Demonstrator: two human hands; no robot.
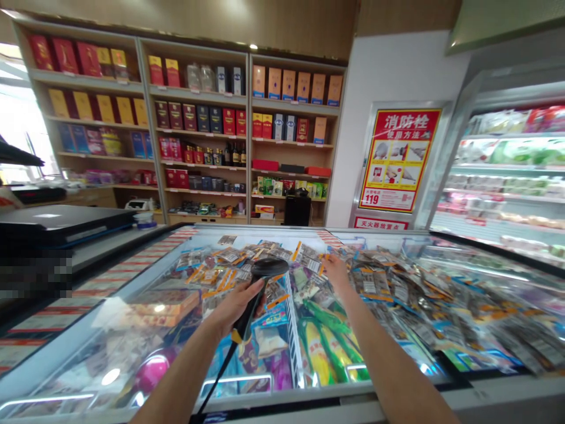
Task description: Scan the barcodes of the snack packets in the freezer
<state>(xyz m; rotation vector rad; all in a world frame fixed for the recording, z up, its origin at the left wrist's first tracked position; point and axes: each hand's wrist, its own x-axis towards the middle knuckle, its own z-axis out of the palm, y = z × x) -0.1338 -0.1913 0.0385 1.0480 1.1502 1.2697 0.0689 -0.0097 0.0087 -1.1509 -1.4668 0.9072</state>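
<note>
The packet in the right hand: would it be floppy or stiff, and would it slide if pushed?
The packet is probably light, since the right hand seems to pinch just one end. It looks thin and flat, so it may flex but is unlikely to roll. The glass below looks smooth and shiny, so it might slide easily there.

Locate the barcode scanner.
In the head view, the barcode scanner is gripped in the left hand, just left of the packet held by the right hand.

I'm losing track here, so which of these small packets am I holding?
The orange-edged packet held by your right hand, just right of the black scanner in your left hand; the other packets lie on the freezer.
</note>
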